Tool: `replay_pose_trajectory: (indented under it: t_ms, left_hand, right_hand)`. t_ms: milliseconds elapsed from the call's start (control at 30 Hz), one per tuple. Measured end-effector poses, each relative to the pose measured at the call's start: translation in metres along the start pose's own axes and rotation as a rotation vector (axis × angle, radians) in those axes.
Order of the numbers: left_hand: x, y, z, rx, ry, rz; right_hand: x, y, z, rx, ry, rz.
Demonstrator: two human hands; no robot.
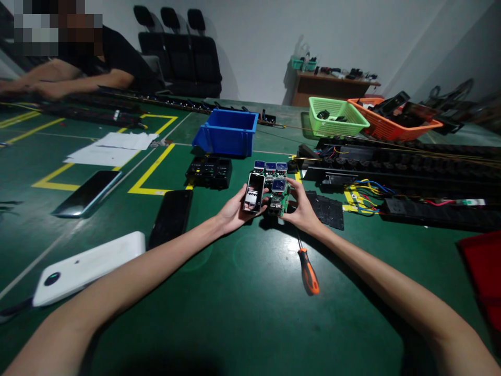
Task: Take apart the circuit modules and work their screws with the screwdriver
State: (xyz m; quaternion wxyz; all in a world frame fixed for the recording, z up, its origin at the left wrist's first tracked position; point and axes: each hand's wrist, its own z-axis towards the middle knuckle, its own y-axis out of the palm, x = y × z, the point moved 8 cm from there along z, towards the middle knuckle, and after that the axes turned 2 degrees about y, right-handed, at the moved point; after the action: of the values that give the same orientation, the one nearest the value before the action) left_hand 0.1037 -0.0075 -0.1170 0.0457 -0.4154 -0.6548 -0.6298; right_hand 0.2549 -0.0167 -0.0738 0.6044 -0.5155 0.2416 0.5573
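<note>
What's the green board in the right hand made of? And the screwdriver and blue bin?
Green board: perhaps stiff fibreglass, judging by its colour and mounted parts; finish unclear.
Screwdriver: handle probably plastic, slightly shiny, orange and black; thin straight shaft, likely metal.
Blue bin: likely plastic, smooth, evenly coloured, with moulded-looking walls.

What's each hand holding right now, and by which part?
The left hand holds a small, pale-framed rectangular device with a screen by its long sides; the right hand holds a green rectangular circuit board by its right edge.
</note>
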Motion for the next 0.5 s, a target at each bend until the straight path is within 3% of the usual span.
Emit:
replay_pose_trajectory:
  t_ms: [500]
  left_hand:
    - [0.0009,-0.0009,-0.0016,-0.001,-0.019,0.056]
  right_hand:
    - [0.0061,-0.0007,0.0001,0.003,-0.027,-0.079]
